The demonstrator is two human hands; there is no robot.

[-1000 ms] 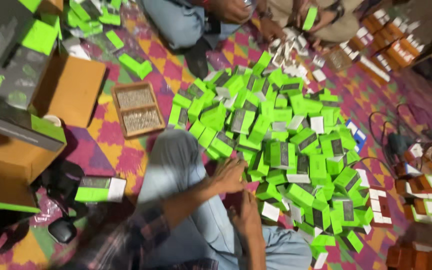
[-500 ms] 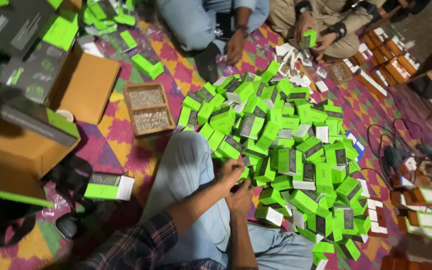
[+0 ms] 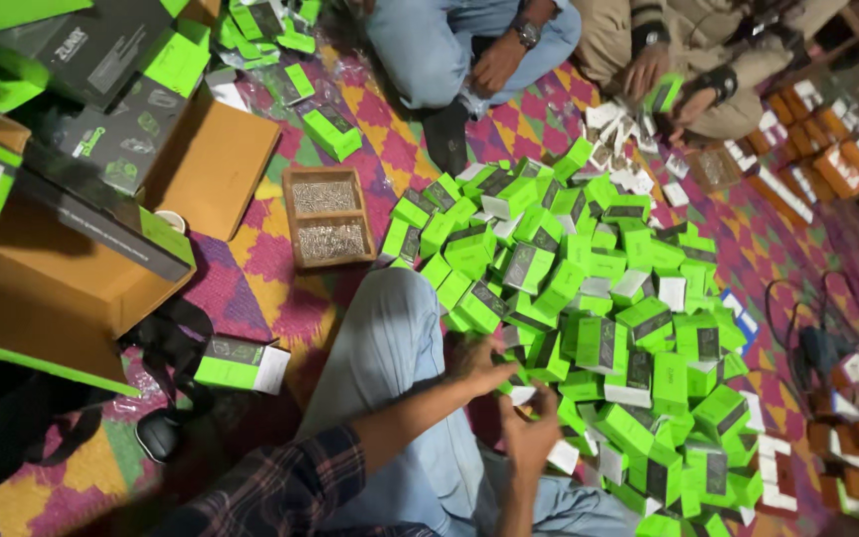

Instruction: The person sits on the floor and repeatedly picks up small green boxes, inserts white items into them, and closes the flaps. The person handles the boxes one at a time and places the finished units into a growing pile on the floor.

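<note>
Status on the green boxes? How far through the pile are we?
Done: cannot tell; no finished stack is distinguishable. In hand: left hand and right hand meet over a small white-and-green box at the pile's near edge; the grip is unclear. Left: a large heap of green boxes on the patterned mat.

I see bright green boxes (image 3: 589, 298) with grey-black panels, piled on a rug (image 3: 280, 288) of pink, yellow, purple diamonds. My sleeve (image 3: 290, 487): dark red-blue plaid. Pale blue jeans (image 3: 390, 348). Brown cardboard cartons (image 3: 211, 159).
</note>
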